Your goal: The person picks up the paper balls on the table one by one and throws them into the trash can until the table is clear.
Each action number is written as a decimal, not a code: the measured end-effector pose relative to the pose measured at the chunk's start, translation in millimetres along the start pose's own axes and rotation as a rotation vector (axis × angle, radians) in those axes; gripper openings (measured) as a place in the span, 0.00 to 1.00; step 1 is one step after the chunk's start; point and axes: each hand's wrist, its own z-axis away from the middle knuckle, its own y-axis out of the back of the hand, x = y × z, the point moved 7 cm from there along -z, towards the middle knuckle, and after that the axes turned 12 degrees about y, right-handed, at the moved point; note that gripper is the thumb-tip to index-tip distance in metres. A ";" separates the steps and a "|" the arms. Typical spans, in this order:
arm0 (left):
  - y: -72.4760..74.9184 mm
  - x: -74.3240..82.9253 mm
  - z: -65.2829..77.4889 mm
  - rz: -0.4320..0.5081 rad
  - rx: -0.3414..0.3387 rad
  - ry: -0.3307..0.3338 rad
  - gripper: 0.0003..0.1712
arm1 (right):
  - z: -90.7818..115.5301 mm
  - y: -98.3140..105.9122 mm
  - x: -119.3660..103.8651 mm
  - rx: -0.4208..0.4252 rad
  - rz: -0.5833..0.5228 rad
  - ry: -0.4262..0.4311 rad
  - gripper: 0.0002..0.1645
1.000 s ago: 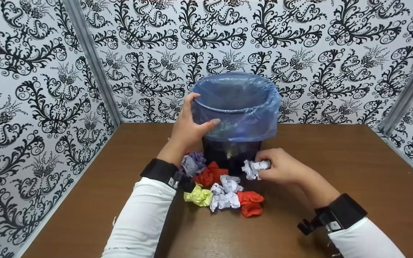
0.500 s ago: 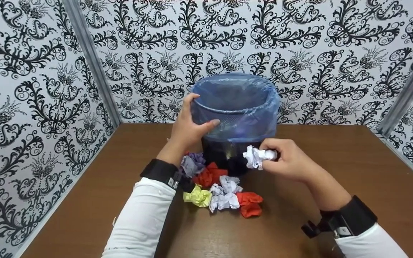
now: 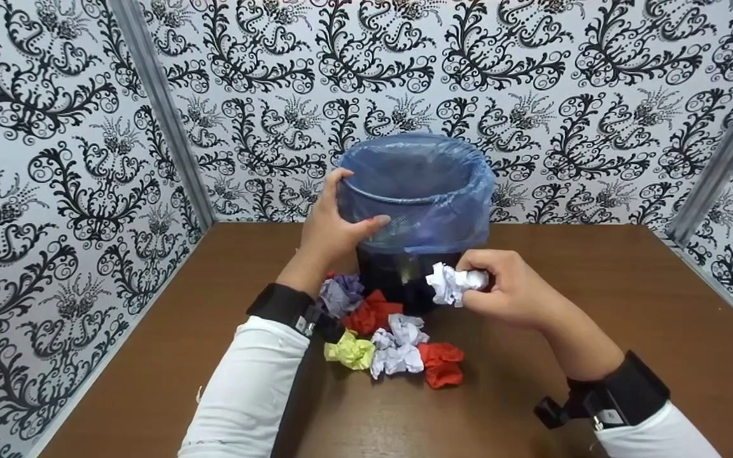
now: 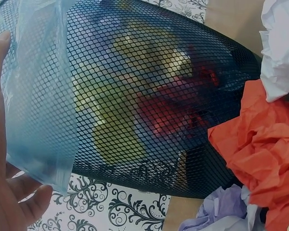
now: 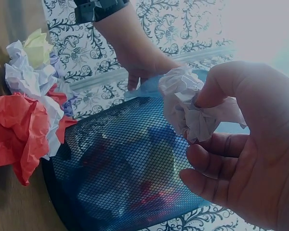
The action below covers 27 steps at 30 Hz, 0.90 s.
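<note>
White paper wad (image 3: pixel 446 284) sits pinched between the thumb and curled fingers of my right hand (image 3: pixel 511 291), outside the bin (image 3: pixel 380 273), before its lower wall. My left hand (image 3: pixel 333 230) curls round the rim over the blue liner (image 3: pixel 465 224), toward the worktop's (image 3: pixel 595 286) far edge. Yellow wads (image 4: pixel 116 142) and red scraps (image 4: pixel 166 108) already show inside, though the mesh blurs any count. Nearer the worktop's front edge remain purple paper (image 3: pixel 342 294), red papers (image 3: pixel 373 313), yellow paper (image 3: pixel 349 351) and white papers (image 3: pixel 397 358): only partway along, I judge.
</note>
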 end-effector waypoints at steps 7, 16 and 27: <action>0.3 -0.8 0.1 -0.003 0.004 0.018 0.64 | -0.3 -1.0 -2.4 -0.008 -0.007 0.009 0.15; 0.5 0.8 -1.5 0.007 0.001 0.037 0.66 | -1.0 0.4 -8.6 -0.003 -0.017 0.032 0.16; 2.2 2.8 -2.6 -0.009 0.018 0.036 0.64 | -1.7 6.2 -16.9 0.022 -0.028 0.068 0.17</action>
